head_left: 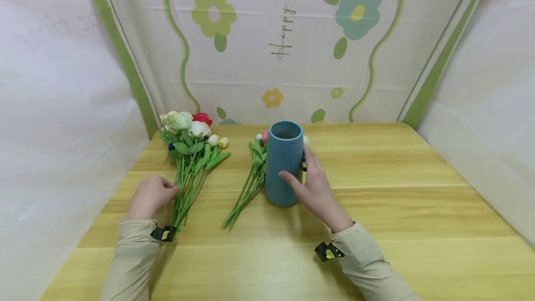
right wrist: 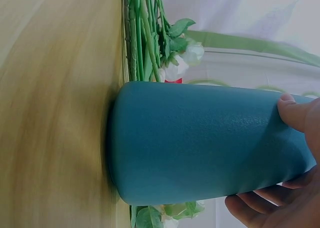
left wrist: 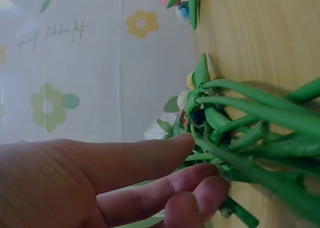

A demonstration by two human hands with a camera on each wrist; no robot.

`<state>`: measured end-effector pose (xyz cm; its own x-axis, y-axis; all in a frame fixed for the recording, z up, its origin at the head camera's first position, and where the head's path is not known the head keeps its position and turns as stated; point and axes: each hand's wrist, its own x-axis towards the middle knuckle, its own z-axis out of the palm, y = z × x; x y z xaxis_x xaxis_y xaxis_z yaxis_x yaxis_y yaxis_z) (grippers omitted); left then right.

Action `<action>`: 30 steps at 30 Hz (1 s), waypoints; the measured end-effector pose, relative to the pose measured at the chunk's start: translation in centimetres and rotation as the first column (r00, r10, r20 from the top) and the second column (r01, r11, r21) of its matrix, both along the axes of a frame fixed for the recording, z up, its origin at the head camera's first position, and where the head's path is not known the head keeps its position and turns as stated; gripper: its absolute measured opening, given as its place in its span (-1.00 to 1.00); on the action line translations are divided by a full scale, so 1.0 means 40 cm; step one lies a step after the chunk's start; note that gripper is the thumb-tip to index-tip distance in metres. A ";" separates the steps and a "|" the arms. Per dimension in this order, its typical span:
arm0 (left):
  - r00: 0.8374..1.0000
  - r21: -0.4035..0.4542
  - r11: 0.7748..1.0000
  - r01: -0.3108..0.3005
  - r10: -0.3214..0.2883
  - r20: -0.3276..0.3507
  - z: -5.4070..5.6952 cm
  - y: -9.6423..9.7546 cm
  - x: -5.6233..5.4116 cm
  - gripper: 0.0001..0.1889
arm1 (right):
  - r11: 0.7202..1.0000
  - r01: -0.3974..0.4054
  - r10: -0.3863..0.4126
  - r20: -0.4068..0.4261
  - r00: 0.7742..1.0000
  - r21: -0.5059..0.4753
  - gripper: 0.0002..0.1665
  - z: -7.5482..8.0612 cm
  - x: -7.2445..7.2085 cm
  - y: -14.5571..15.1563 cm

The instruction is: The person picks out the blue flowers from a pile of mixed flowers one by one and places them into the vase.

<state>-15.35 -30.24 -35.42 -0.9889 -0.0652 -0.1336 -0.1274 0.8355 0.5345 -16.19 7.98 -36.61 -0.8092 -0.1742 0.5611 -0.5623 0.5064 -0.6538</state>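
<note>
Left hand [head_left: 151, 194] at flower stems [head_left: 188, 194], left of head frame — pinched or merely touched, cannot tell. Right hand [head_left: 315, 192] grasps blue vase [head_left: 282, 171], upright near centre. Best: brace vase steadily, separate stems gently — no tugging.

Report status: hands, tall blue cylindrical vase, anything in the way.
Right hand grips blue vase, upright on wooden table. Left hand at green stems of larger multicoloured flower bunch, grip unclear. Possible obstruction: smaller green-stemmed flower bunch, partly hidden behind vase.
</note>
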 end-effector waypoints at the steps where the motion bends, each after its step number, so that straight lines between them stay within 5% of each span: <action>1: 1.000 -0.002 1.000 0.007 -0.007 0.000 -0.003 0.005 -0.001 -0.68 | 1.000 0.002 -0.002 0.003 1.000 0.000 0.00 0.001 0.001 0.000; 21: 0.993 -0.109 0.988 -0.112 0.106 -0.060 -0.016 0.053 0.012 -0.60 | 1.000 0.005 -0.005 0.006 1.000 0.001 0.00 -0.007 -0.005 -0.003; 30: 0.997 -0.062 0.997 -0.045 0.040 -0.073 -0.025 0.065 0.002 -0.49 | 1.000 0.010 -0.010 0.013 1.000 0.002 0.01 -0.011 -0.004 -0.002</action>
<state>-15.27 -27.66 -36.42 -0.9919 -0.1134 -0.0569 -0.1267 0.8627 0.4895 -16.36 7.89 -37.04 -0.8182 -0.1675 0.5500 -0.5486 0.5134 -0.6599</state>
